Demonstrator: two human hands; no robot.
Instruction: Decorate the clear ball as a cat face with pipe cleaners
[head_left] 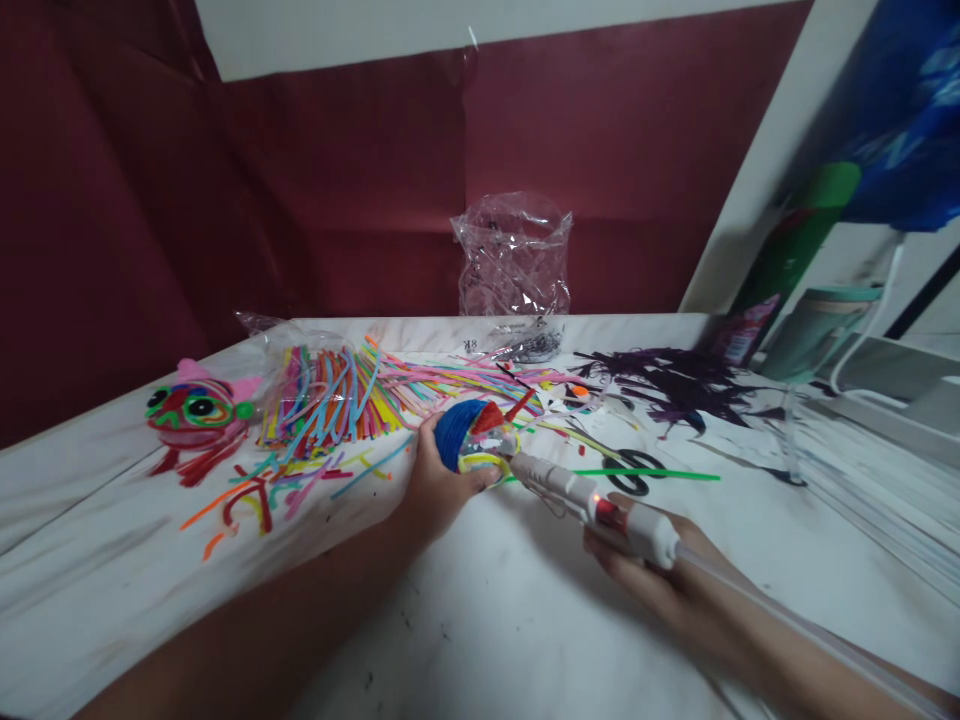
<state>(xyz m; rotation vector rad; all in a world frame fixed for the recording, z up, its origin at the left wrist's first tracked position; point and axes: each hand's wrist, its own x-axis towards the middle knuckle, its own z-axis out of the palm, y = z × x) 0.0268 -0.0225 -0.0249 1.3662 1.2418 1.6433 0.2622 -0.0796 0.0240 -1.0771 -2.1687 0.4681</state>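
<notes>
My left hand (442, 488) is closed round a small ball (459, 432), partly wrapped in blue, with red and yellow strips and a clear, shiny patch facing right. In my right hand (637, 565) is a white glue gun (574, 490) with a lit orange light and a cord trailing back along the forearm. Its nozzle points left and meets or nearly meets the clear side of the ball; whether they touch I cannot tell. A green pipe cleaner (675, 476) lies behind the gun, beside black-handled scissors (634, 472).
Many coloured pipe cleaners (330, 395) lie in a pile at left centre, with cut pieces (251, 505) in front. A pink decorated figure (196, 415) stands far left. Clear plastic bag (514, 260) stands at the back. Dark purple strips (667, 380) and a greenish cup (821, 330) are right.
</notes>
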